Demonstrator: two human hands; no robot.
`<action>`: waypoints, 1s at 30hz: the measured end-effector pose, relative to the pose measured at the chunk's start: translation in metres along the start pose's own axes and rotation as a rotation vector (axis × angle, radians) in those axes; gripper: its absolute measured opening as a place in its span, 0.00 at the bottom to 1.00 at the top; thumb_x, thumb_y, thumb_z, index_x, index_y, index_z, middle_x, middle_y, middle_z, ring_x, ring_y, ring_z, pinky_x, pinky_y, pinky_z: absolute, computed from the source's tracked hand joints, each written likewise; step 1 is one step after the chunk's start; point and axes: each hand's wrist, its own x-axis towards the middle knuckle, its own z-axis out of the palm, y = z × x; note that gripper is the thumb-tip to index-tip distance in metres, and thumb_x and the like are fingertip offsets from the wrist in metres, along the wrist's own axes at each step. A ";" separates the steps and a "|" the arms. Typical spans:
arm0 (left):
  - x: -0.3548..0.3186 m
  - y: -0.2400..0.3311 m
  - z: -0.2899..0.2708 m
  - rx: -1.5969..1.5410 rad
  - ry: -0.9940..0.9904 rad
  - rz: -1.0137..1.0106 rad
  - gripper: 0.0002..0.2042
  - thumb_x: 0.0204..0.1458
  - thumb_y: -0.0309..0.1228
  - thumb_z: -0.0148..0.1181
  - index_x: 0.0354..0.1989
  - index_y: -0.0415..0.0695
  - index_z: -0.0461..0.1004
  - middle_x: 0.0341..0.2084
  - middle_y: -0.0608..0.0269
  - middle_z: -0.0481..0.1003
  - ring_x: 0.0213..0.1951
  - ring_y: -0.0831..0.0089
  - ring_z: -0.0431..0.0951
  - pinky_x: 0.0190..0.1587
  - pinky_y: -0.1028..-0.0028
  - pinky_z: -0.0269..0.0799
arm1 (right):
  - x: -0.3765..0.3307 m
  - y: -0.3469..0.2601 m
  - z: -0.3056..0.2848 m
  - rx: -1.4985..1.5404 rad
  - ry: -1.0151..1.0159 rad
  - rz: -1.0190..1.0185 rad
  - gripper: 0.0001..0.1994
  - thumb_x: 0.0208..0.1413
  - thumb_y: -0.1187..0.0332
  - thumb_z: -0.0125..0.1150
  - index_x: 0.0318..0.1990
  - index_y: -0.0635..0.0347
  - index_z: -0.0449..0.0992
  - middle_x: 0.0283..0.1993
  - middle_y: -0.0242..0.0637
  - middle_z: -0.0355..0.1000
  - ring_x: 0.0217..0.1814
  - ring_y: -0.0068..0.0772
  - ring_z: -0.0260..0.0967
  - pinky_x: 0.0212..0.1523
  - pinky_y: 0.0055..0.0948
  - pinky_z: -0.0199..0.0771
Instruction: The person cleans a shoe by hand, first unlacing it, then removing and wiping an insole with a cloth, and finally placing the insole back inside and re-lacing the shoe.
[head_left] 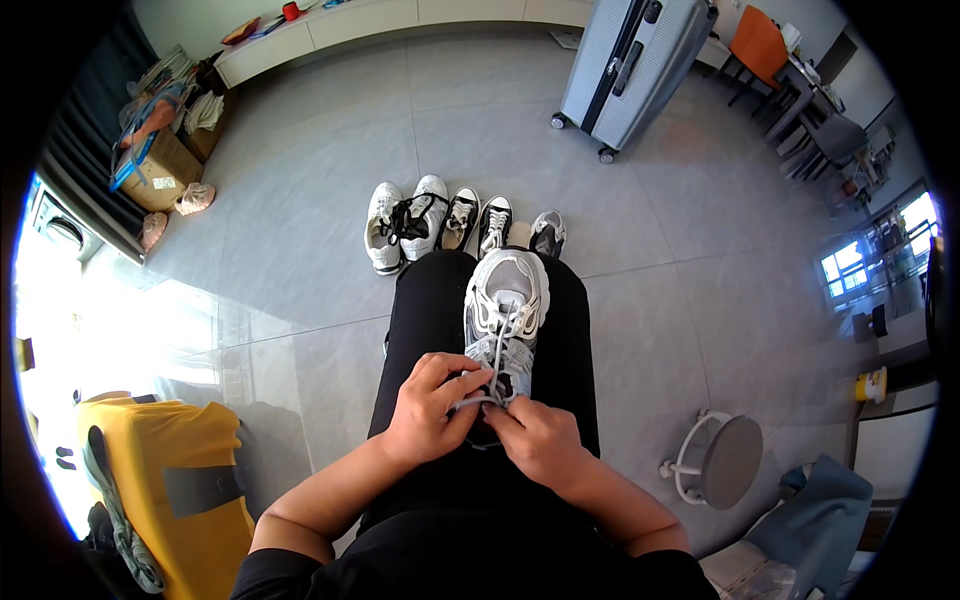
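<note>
A grey and white sneaker (508,285) rests on my lap between my black-trousered thighs, its toe pointing away from me. Near its ankle opening, my left hand (437,405) is closed with thumb and fingers pinching a light grey shoelace (500,345). Just to the right, my right hand (537,432) pinches the lace too, close to the shoe's tongue. One strand of the lace runs up along the front of the shoe, and a loop of it lies between my fingertips. My fingers partly hide where the strands cross.
White sneakers (382,225), black-and-white canvas shoes (495,222) and a grey shoe (548,233) stand in a row on the tiled floor beyond my knees. A silver suitcase (630,75) is farther off. A round stool (733,462) stands right, a yellow-covered seat (165,440) left.
</note>
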 end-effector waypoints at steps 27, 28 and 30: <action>-0.023 -0.017 -0.009 -0.589 -0.101 -0.481 0.12 0.43 0.19 0.55 0.39 0.35 0.70 0.23 0.64 0.74 0.25 0.80 0.74 0.29 0.80 0.70 | 0.023 0.011 -0.027 0.085 -0.091 -0.043 0.07 0.42 0.67 0.67 0.24 0.59 0.76 0.62 0.49 0.60 0.63 0.54 0.56 0.59 0.49 0.61; -0.022 -0.017 -0.011 -0.612 -0.115 -0.512 0.11 0.44 0.19 0.55 0.39 0.35 0.70 0.24 0.64 0.74 0.26 0.81 0.74 0.31 0.80 0.69 | 0.023 0.010 -0.027 0.062 -0.095 -0.049 0.08 0.41 0.67 0.67 0.23 0.60 0.75 0.62 0.49 0.60 0.64 0.54 0.56 0.58 0.51 0.61; -0.022 -0.016 -0.010 -0.624 -0.121 -0.544 0.10 0.45 0.19 0.56 0.37 0.35 0.71 0.23 0.64 0.74 0.26 0.80 0.74 0.30 0.80 0.69 | 0.024 0.008 -0.027 0.014 -0.099 -0.059 0.09 0.41 0.67 0.67 0.21 0.60 0.73 0.63 0.49 0.60 0.64 0.56 0.55 0.58 0.54 0.60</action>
